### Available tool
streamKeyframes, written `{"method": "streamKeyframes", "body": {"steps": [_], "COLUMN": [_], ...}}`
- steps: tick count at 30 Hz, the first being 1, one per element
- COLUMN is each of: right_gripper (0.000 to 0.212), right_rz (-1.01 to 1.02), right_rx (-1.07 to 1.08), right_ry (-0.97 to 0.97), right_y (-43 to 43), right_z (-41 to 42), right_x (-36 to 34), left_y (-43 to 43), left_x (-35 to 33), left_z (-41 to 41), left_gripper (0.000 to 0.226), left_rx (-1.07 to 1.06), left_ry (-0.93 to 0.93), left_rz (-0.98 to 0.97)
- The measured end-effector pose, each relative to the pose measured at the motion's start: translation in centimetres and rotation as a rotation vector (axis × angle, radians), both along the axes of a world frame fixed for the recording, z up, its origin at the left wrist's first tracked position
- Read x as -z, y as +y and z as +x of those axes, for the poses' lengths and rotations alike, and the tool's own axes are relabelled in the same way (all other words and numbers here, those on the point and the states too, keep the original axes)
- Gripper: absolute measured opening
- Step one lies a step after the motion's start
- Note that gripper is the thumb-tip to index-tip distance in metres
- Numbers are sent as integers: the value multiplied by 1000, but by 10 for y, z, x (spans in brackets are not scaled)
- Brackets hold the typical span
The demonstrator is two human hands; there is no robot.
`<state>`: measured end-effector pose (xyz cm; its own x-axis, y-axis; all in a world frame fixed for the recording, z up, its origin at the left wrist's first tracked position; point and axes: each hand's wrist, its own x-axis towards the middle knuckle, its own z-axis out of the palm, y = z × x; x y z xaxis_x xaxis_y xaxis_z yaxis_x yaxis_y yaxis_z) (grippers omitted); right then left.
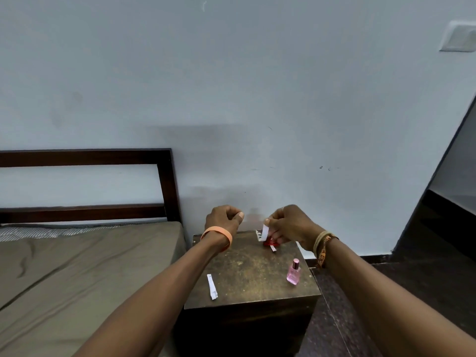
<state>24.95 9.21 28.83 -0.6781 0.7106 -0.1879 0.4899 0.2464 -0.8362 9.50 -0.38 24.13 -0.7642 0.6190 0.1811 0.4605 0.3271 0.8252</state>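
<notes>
- The right hand [291,225] pinches a white paper strip [265,232] between its thumb and its fingers.
- The strip hangs down from the pinch, up in the air, over the back part of the bedside table [247,274].
- Just under that hand sits a red round thing [270,242] on the table top. The lower fingers are right by it, but I cannot tell if they touch it.
- A small white scrap [273,248] lies just in front of the red round thing.
- The left hand [222,219] is up in the air near the back left corner of the table. Its fingers are curled in, and I see nothing in them.
- The two hands are near each other but do not touch.
- A folded white strip [212,287] lies flat near the front left side of the table, well apart from both hands.
- A pink perfume bottle [293,273] stands upright near the right edge of the table.
- An orange wristband [219,235] is on the left wrist, and thread bands [323,243] are on the right wrist.
- A bed [77,266] with a dark headboard [164,181] stands just beside the table, on its left.
</notes>
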Motion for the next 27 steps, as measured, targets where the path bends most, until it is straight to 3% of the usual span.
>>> {"method": "streamKeyframes", "body": {"steps": [2, 6, 9, 10, 12, 14, 17, 19, 22, 23, 27], "right_gripper": [16, 18, 13, 13, 15, 17, 18, 19, 20, 19, 13], "right_rz": [-114, -158, -411, -379, -45, 86, -196, -306, 191, 239, -342], "right_rx": [-8, -24, -34, -35, -75, -111, -116, -89, -109, -124, -162], "right_ry": [76, 177, 387, 343, 31, -46, 226, 238, -183, -196, 296], "right_y": [-2, -2, 0, -2, -4, -10, -11, -10, -12, -11, -13], "right_z": [1, -2, -6, -8, -11, -15, -20, -23, -24, -23, -22], "right_x": [-4, -20, -37, -39, -28, -26, -40, -44, -27, -23, -43], "left_y": [-2, -4, -4, -3, -3, -2, -3, -4, -6, -6, -7], "left_x": [-1, -4, -8, -9, -10, -12, -14, -16, -18, -19, -22], "left_z": [-1, -2, -3, -3, -2, -2, -5, -7, -9, -8, -11], "left_gripper": [13, 14, 14, 14, 13, 13, 14, 13, 13, 13, 11], "left_rx": [-4, -10, -20, -22, -17, -6, -4, -12, -22, -16, -32], "left_ry": [3, -4, -2, -1, 2, 1, 1, 2, 3, 5, 27], "left_rz": [1, -10, -5, -4, 3, 11, 15, 12, 17, 17, 20]}}
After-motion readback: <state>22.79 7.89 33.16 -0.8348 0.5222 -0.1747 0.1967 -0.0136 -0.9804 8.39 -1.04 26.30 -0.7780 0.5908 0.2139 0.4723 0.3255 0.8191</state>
